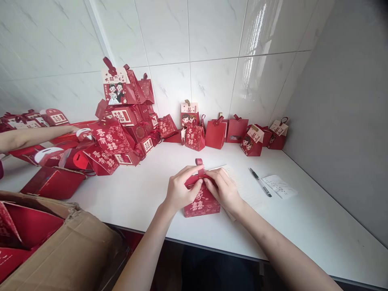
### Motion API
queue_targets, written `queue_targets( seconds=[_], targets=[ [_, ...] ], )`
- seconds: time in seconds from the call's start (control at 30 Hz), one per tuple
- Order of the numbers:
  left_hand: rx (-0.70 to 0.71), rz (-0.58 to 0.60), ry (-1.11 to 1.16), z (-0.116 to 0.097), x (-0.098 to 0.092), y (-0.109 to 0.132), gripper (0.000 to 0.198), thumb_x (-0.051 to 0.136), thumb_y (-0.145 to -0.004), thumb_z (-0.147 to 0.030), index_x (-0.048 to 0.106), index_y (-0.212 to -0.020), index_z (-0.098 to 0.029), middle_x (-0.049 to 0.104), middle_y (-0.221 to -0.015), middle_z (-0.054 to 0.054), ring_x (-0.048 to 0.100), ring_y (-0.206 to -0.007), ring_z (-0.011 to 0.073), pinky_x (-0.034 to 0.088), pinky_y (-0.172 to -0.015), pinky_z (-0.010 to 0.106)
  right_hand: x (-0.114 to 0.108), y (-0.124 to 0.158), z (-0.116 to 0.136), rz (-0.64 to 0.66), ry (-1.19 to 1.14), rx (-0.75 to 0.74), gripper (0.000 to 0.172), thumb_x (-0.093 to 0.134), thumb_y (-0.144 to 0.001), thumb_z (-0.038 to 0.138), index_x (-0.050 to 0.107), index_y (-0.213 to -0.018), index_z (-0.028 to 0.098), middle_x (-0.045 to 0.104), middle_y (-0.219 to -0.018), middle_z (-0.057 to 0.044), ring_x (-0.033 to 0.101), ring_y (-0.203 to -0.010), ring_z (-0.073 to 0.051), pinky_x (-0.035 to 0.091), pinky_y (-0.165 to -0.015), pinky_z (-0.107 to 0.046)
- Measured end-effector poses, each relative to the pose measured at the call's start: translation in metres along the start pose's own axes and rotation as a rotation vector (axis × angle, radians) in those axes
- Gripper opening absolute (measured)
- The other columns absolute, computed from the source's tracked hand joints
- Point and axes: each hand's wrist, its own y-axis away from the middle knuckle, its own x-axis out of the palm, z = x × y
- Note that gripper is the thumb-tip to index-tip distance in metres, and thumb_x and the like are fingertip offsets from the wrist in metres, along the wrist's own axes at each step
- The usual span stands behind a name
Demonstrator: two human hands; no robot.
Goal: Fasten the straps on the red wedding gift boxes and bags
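A red gift box with pale printed characters stands upright on the white table in front of me. My left hand pinches the top edge of the box from the left. From the right, my right hand grips the same edge, its fingers closed close to the left fingertips. Between the hands a dark red ribbon loop sticks up from the box's top. My fingers cover part of the top flap and the upper print.
Red gift boxes are piled at the left, with more along the tiled wall. A co-worker's arm reaches in there. An open cardboard box stands front left. Paper, a pen and a note lie at the right.
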Motion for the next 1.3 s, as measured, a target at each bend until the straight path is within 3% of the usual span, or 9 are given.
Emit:
queue_targets(
  seconds=[0.47, 0.63, 1.17, 1.3],
  targets=[
    [-0.021, 0.008, 0.004, 0.0004, 0.0, 0.0007, 0.029, 0.055, -0.081, -0.012, 0.062, -0.108, -0.02, 0.071, -0.098, 0.005, 0.068, -0.091, 0.0175, 0.056, -0.079, 0.029, 0.0013, -0.0032, 0.0025, -0.015, -0.036, 0.073, 0.011, 0.048, -0.095, 0.016, 0.055, -0.103, 0.02, 0.059, -0.078, -0.004, 0.056, -0.069, -0.018, 0.049, -0.059, -0.031],
    [-0.052, 0.019, 0.018, -0.0014, -0.0007, 0.0009, 0.029, 0.054, -0.081, -0.013, 0.062, -0.107, -0.021, 0.071, -0.097, 0.004, 0.067, -0.091, 0.0177, 0.056, -0.079, 0.029, 0.0, -0.0047, 0.0046, -0.009, -0.087, 0.103, 0.015, 0.047, -0.091, 0.012, 0.055, -0.101, 0.02, 0.058, -0.078, -0.004, 0.056, -0.069, -0.018, 0.049, -0.06, -0.032],
    [-0.048, -0.008, 0.027, -0.0032, 0.0, 0.0011, 0.029, 0.051, -0.082, -0.012, 0.064, -0.107, -0.02, 0.058, -0.075, -0.001, 0.056, -0.06, 0.0106, 0.049, -0.058, 0.023, -0.0008, -0.0043, 0.0054, -0.018, -0.148, 0.143, 0.015, 0.047, -0.091, 0.009, 0.055, -0.098, 0.02, 0.056, -0.083, -0.005, 0.057, -0.077, -0.019, 0.052, -0.066, -0.034],
    [-0.094, -0.019, 0.05, -0.0024, 0.0016, 0.0031, 0.033, 0.052, -0.082, -0.013, 0.059, -0.113, -0.021, 0.058, -0.073, -0.002, 0.058, -0.065, 0.0121, 0.051, -0.064, 0.024, 0.0011, -0.001, 0.0067, -0.01, -0.184, 0.238, 0.011, 0.049, -0.091, 0.013, 0.055, -0.097, 0.021, 0.054, -0.081, -0.003, 0.057, -0.073, -0.018, 0.051, -0.063, -0.031]
  ],
)
